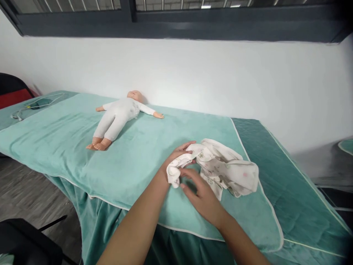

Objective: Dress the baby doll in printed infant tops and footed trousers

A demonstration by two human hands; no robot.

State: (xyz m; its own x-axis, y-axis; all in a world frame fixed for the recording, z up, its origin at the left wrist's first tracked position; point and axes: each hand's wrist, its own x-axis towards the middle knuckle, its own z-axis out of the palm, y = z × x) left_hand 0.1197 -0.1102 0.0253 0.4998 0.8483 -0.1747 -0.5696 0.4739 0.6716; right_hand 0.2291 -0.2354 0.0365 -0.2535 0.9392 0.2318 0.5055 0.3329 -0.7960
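A crumpled white baby garment [228,169] with small prints lies bunched on the light green blanket [129,176]. My left hand [176,154] is at its left end, with a sleeve-like part draped over the fingers and wrist; the cloth partly hides its grip. Just in front, my right hand [202,198] has thumb and forefinger apart beside the loose end of that part, the forefinger at the fabric. Farther back on the left, a baby doll [118,116] in a white suit lies face up, arms spread and feet bare.
A darker green cover [275,173] shows under the blanket at the right. Pale cables [35,106] lie at the far left. A white wall [193,73] rises behind, below a dark window frame [176,25]. A black chair [30,239] stands at the lower left.
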